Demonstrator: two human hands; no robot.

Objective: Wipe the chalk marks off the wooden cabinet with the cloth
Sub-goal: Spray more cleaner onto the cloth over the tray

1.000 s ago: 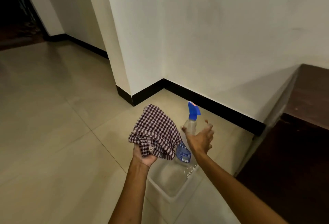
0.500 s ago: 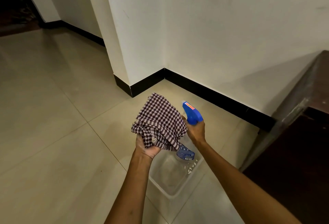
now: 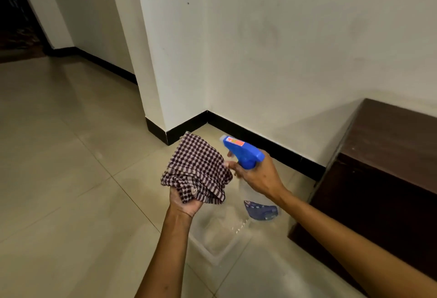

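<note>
Checked cloth (image 3: 196, 170) bunched in closed left hand (image 3: 185, 204); spray bottle (image 3: 246, 153) gripped by right hand (image 3: 257, 174), nozzle toward cloth. Wooden cabinet (image 3: 387, 155) at right, against wall. Risk: overspray wetting floor tiles (image 3: 71, 155).

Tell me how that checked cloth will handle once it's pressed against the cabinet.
The checked cloth is probably floppy: it bunches in folds and droops over the left hand. It looks light, since one hand holds it up easily. The spray bottle in the right hand points at it, so it may turn damp and cling to the cabinet.
</note>
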